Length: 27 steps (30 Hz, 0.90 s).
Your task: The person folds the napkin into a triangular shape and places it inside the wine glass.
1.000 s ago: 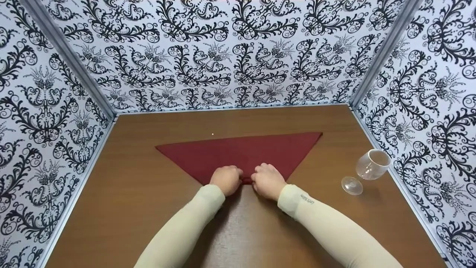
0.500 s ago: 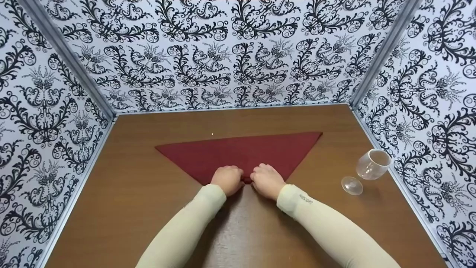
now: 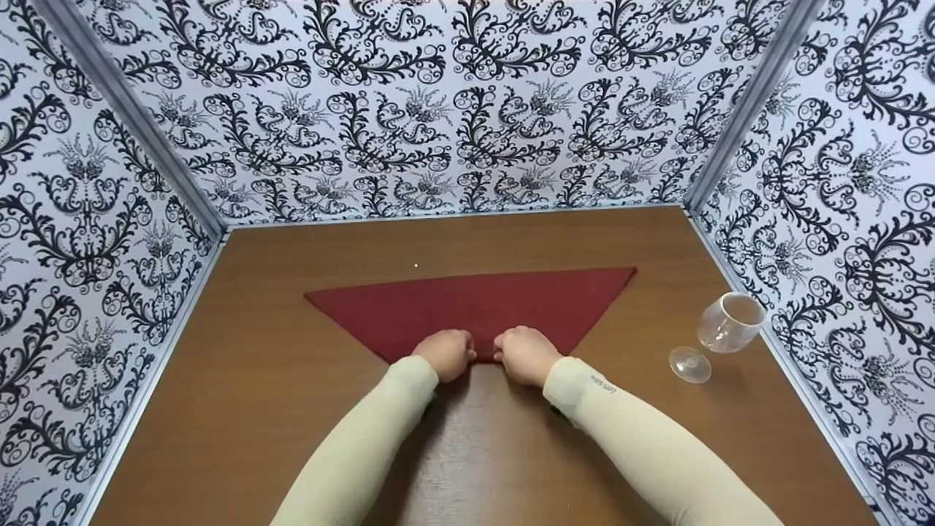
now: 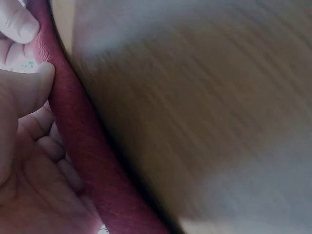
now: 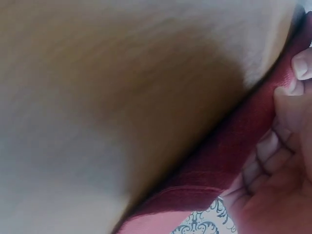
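A dark red cloth napkin (image 3: 467,303) lies on the table, its long straight edge at the back and pointed corners left and right. Along its near edge the fabric is rolled into a narrow band. My left hand (image 3: 445,354) pinches that band between thumb and curled fingers; the left wrist view shows the thumb pressed on the rolled napkin (image 4: 87,141). A short gap to the right, my right hand (image 3: 527,354) pinches the same edge, its thumb on the rolled napkin (image 5: 229,141) in the right wrist view. The underside of the roll is hidden.
On the right of the brown wooden table (image 3: 256,409) is a clear stemmed glass (image 3: 730,323) with a round foot. Patterned black-and-white walls (image 3: 467,109) enclose the back and both sides. A tiny white speck lies behind the napkin.
The napkin's back edge and corners have come slightly nearer to me. Both hands have shifted a little on the near edge, still holding it. The glass stays put.
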{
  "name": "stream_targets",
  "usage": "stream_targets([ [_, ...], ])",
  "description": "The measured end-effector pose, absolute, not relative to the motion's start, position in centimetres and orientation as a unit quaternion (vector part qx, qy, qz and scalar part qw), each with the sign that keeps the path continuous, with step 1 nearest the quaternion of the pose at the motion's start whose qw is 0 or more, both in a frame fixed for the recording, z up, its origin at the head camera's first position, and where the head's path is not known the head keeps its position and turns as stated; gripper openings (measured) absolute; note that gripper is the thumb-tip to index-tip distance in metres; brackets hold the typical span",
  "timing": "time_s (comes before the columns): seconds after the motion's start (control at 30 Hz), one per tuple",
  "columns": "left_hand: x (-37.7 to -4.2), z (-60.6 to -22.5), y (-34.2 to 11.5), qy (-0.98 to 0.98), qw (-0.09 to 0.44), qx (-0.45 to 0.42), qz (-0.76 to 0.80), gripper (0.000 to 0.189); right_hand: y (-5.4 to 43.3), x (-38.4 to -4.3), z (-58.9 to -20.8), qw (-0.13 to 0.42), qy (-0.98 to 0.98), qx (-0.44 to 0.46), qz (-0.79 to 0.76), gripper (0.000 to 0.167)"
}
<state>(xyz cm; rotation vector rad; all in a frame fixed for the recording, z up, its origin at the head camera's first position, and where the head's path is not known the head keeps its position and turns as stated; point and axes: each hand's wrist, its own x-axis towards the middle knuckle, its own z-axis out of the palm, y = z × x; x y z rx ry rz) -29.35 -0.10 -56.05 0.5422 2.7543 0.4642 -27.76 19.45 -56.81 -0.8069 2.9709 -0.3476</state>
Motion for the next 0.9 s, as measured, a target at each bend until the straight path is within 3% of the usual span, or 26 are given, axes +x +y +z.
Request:
stream_targets([
  [0.27,-30.1,-56.4,0.1,0.963,0.135,0.175,0.156,0.017,18.9,-27.9,-56.0,0.068,0.967,-0.182,-0.166,0.011],
  [0.47,-29.6,-56.8,0.4,0.966,0.05,0.214,0.139,0.006,18.6,-27.2,-56.5,-0.012,0.968,-0.246,-0.047,0.013],
  [0.63,-29.0,-57.2,0.4,0.957,-0.021,0.279,0.079,0.013,18.5,-26.4,-57.1,-0.081,0.954,-0.289,0.027,0.014],
  [0.77,-28.8,-57.4,0.5,0.952,-0.048,0.298,0.055,0.011,18.5,-26.1,-57.1,-0.093,0.952,-0.291,0.035,0.018],
  [0.9,-28.7,-57.2,0.4,0.951,-0.038,0.302,0.057,0.003,18.5,-26.1,-56.9,-0.086,0.953,-0.288,0.04,0.018],
])
